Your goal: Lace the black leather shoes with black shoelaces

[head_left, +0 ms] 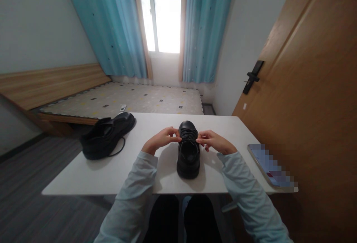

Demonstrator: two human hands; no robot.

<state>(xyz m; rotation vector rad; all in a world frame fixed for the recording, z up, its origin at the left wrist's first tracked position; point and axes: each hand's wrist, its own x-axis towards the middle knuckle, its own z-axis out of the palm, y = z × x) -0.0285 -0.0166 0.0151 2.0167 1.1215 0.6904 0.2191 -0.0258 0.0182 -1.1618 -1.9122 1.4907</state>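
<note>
A black lace-up shoe [188,165] stands upright on the white table, its toe pointing away from me and its heel towards me. Thin black shoelaces [189,133] cross its front. On the shoe's left side, my left hand [164,137] pinches a lace end between thumb and fingers. Opposite it, my right hand [213,140] pinches the lace at the right side of the opening. The lace ends in my fingertips are small and partly hidden. A second black shoe [104,137] rests at the table's left, with a loose lace [120,148] trailing beside it.
The white table [134,179] has a phone-like flat object [267,166], partly pixelated, at its right edge. Behind lies a bed with a patterned mattress [156,99], a small white item [123,108] on it. A wooden door [306,68] stands close on the right.
</note>
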